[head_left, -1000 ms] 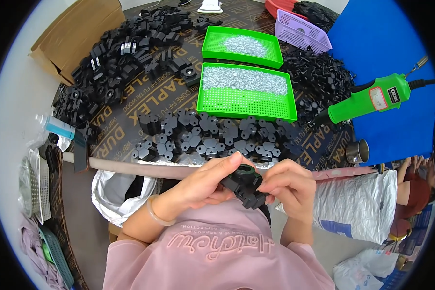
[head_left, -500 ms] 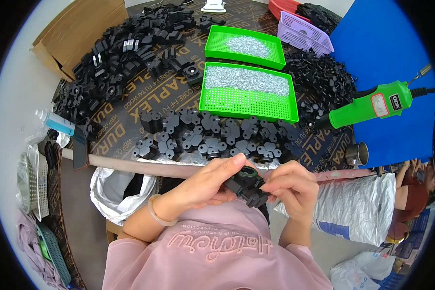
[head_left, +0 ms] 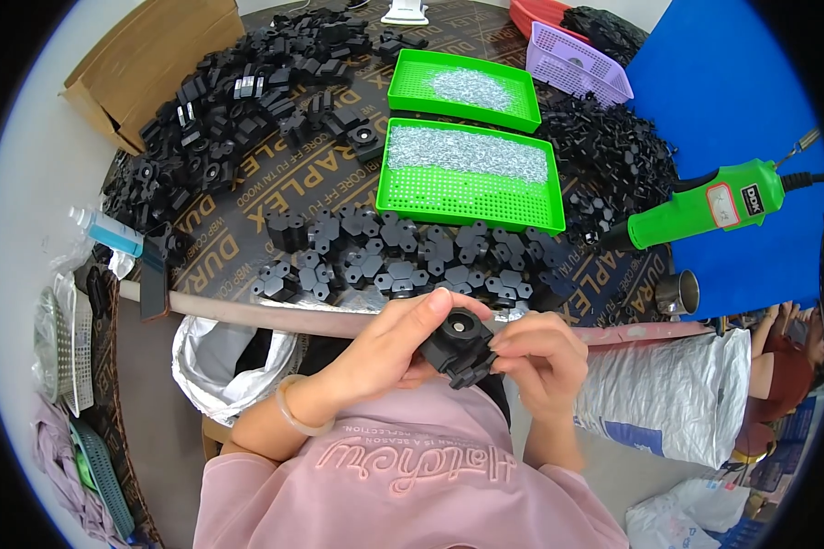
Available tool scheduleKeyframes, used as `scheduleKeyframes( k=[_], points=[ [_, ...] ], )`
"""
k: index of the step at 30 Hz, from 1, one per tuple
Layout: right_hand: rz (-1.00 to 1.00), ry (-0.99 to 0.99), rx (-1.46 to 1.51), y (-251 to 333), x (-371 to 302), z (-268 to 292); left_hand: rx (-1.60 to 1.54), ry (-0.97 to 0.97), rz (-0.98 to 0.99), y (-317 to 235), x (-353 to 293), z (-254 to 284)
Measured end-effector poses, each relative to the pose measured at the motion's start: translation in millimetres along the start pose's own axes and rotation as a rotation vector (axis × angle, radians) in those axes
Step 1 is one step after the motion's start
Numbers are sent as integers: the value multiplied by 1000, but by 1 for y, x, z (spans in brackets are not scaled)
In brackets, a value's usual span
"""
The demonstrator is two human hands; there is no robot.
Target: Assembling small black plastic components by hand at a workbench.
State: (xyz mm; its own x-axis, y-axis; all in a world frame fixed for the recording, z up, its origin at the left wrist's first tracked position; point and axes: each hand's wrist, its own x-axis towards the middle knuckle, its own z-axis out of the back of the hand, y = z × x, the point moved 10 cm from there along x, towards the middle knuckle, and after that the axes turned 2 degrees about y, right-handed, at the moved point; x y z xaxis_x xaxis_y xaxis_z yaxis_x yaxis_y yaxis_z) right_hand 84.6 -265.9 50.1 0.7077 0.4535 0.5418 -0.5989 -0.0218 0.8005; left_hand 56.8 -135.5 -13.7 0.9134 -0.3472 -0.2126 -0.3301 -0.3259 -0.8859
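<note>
A black plastic housing (head_left: pixel 455 346) with a round socket on its upper side is held in front of my chest. My left hand (head_left: pixel 395 340) is wrapped round its left side, thumb along the top edge. The fingers of my right hand (head_left: pixel 545 357) pinch at its right side; whether a small part sits between them is hidden. Just beyond my hands, several like black parts (head_left: pixel 401 274) stand in rows at the table's near edge, their flat faces up.
Two green trays (head_left: pixel 471 212) hold small silvery pieces. A green electric screwdriver (head_left: pixel 705 209) hangs at the right above a metal cup (head_left: pixel 676 293). Black parts (head_left: pixel 201 137) are heaped at the left, small black pieces (head_left: pixel 613 146) at the right. A white sack (head_left: pixel 668 393) lies below the edge.
The black housing has tilted so that its round socket now faces up more. My right hand has shifted slightly left with it. The hanging screwdriver has swung a little.
</note>
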Motion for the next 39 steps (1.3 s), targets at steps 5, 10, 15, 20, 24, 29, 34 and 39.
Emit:
scheduleKeyframes(
  k=[5,10,15,20,24,29,34,39],
  points=[
    [10,-147,-85,-15,-16,12,-33,116,-78,4,0,-6],
    [-170,-96,135,-33,-16,-1,334,130,-202,-20,-2,-14],
    [-224,1,180,-37,-15,-10,492,115,-263,-26,-8,-10],
    [101,184,-180,-3,1,-21,307,188,-303,-16,-7,-13],
    [163,208,-194,0,2,-17,-230,394,65,-8,-16,-18],
    [140,164,-320,1,11,-16,146,47,121,-51,-8,31],
    [-1,-89,-320,-10,1,32,1518,-529,-345,-164,0,130],
    [-55,-223,-391,-20,-14,65,1558,-105,35,-124,36,178]
  ],
)
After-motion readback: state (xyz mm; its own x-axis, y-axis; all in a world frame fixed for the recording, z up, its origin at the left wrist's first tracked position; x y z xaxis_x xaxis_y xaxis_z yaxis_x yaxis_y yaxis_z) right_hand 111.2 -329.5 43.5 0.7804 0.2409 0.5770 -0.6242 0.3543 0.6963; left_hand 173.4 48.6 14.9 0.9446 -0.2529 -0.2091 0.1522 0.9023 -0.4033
